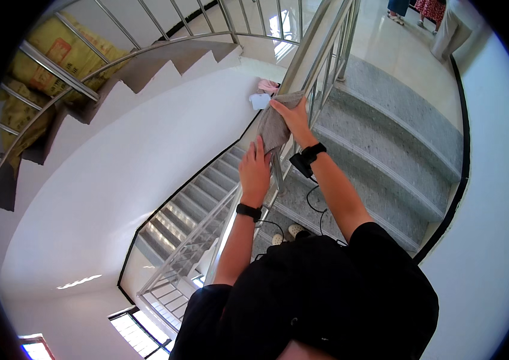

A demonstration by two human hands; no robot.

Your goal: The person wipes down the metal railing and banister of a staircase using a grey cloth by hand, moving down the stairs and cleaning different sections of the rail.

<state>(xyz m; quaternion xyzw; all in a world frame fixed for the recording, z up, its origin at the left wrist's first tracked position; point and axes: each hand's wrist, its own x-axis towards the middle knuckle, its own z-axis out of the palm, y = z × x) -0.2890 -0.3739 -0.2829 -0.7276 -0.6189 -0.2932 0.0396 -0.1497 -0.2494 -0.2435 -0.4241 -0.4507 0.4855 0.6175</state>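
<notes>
A grey-brown cloth (276, 125) lies over the metal stair handrail (297, 72) before me. My right hand (294, 118) grips its upper part, with the thumb across the cloth and the fingers on the far side. Lower down, my left hand (255, 168) rests its fingers on the cloth's lower edge; whether they pinch it, I cannot tell. Each wrist wears a black band, and the right one carries a black box with a cable. Just beyond the cloth, a pink item (268, 85) and a small pale blue-white object (259, 101) show beside the rail.
Grey stone steps (385, 148) climb at the right to a landing, where several people (450, 31) stand, partly cut off. Another flight (191, 193) descends at the left beyond the railing. Yellow woven sacks (65, 54) lie on the upper stairs behind metal bars.
</notes>
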